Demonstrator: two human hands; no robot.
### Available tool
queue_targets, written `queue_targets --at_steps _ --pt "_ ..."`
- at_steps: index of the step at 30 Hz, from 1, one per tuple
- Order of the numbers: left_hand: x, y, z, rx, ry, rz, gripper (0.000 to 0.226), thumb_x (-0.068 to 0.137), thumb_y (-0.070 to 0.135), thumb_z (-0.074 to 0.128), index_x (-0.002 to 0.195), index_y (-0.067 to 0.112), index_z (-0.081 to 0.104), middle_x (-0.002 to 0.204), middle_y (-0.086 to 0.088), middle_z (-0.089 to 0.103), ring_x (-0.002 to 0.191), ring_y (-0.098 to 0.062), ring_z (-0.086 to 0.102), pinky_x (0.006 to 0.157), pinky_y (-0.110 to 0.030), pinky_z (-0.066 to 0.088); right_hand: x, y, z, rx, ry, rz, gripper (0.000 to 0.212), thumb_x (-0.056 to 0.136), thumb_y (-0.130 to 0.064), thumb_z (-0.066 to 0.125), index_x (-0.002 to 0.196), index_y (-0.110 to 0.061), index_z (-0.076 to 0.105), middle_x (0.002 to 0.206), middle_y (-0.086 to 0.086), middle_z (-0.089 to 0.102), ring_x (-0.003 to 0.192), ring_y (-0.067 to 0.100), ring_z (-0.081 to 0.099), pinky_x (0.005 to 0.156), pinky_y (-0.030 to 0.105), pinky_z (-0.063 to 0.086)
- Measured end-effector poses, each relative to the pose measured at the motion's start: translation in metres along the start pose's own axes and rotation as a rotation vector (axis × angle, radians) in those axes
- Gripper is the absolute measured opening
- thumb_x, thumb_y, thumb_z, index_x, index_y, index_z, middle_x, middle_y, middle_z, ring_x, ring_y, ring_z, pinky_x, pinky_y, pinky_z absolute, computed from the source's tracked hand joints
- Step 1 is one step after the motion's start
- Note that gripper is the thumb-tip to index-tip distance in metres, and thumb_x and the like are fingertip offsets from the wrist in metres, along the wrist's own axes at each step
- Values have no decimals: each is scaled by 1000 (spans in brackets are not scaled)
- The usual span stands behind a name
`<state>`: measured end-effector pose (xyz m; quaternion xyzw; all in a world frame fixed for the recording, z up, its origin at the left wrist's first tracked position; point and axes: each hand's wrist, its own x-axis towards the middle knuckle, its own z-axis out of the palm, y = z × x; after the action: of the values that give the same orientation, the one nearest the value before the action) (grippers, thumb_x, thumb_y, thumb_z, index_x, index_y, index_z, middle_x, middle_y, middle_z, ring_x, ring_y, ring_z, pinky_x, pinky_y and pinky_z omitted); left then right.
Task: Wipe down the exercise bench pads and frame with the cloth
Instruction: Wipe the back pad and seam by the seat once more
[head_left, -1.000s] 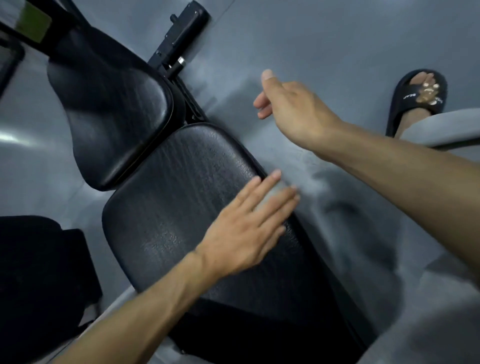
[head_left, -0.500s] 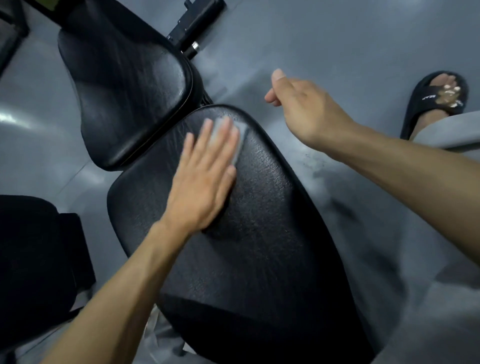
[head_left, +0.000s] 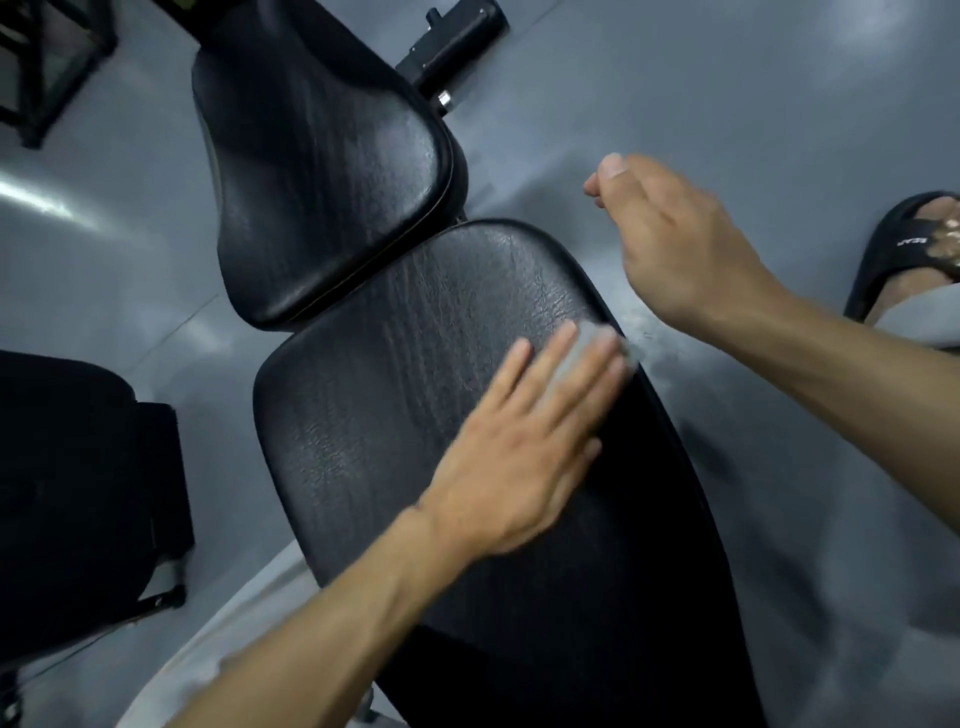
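- Left hand (head_left: 511, 452) flat, fingers straight, pressing the grey cloth (head_left: 605, 345) onto the long pad (head_left: 395, 415), right at its right edge near the top corner.
- Half a second back: same hand up by the pad's top edge, close to the gap with the seat pad (head_left: 322, 176). So swept down and across to the right edge since then, blurry from the motion.
- Right hand (head_left: 680, 244) hovering off the right edge over the floor (head_left: 675, 104), fingers loosely curled, holding nothing, barely shifted.
- Meaning for the job: probably mid back-and-forth strokes on the long pad, upper part getting covered.
- Seat pad, lower part of the long pad and the frame (head_left: 452, 39) look still to do, guessing from the cloth's spot.
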<state>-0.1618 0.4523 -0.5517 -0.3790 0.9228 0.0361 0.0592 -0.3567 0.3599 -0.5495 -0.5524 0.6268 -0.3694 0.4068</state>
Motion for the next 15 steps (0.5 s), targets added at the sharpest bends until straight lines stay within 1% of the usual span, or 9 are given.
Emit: queue_targets --at_steps 2,3,6,7,8,10,12,13,15 --pt "-6 -18 2 75 4 97 60 108 31 34 163 18 15 171 -3 9 159 -27 1 127 -53 8 -1 -3 6 5 27 -64 50 111 -36 29 115 3 59 115 16 65 111 29 55 96 37 37" --pt "-1 -40 1 102 51 4 59 109 32 32 164 18 16 171 -3 10 159 -27 2 126 -55 9 -2 -4 9 2 35 -101 50 110 -36 29 113 3 60 112 15 65 109 28 55 96 38 37" --pt "9 -80 -16 -47 191 -525 58 110 32 24 164 14 13 172 -6 5 159 -26 -4 126 -57 6 -9 -7 22 -1 53 -213 42 109 -32 33 113 -3 63 110 10 64 108 21 55 96 30 39" --pt "6 -70 -13 -72 202 -571 60 109 31 25 164 11 11 172 -7 3 158 -27 -6 126 -57 6 -11 -8 27 -3 55 -253 39 109 -30 34 114 -5 64 112 8 65 109 19 55 97 24 38" --pt "-1 -51 -6 -63 188 -511 61 109 31 28 163 9 11 172 -10 3 158 -28 -6 126 -57 7 -13 -8 32 -13 47 -298 36 109 -29 36 116 -7 64 115 6 64 111 17 55 97 19 36" --pt "-26 -4 9 -45 75 -217 62 108 30 34 163 8 14 171 -11 4 158 -30 -4 126 -55 10 -15 -6 42 -64 21 -403 35 108 -28 37 124 -9 62 125 4 62 121 15 54 103 12 32" --pt "-48 -9 15 20 52 -112 61 108 31 34 163 12 16 172 -8 6 159 -28 0 127 -53 12 -17 -2 51 -103 -11 -475 37 108 -29 37 131 -9 59 138 3 57 134 13 48 111 15 30" --pt "-50 -32 16 54 96 -181 60 109 32 31 163 14 15 172 -6 7 159 -27 1 126 -54 13 -19 0 55 -118 -27 -485 39 108 -31 37 134 -10 57 145 3 53 140 13 44 116 18 29" --pt "-49 -78 5 -11 192 -539 60 109 34 24 164 14 13 172 -5 4 159 -25 -2 126 -56 10 -26 2 62 -166 -79 -486 44 108 -34 35 141 -11 54 155 2 45 150 12 33 123 27 25"
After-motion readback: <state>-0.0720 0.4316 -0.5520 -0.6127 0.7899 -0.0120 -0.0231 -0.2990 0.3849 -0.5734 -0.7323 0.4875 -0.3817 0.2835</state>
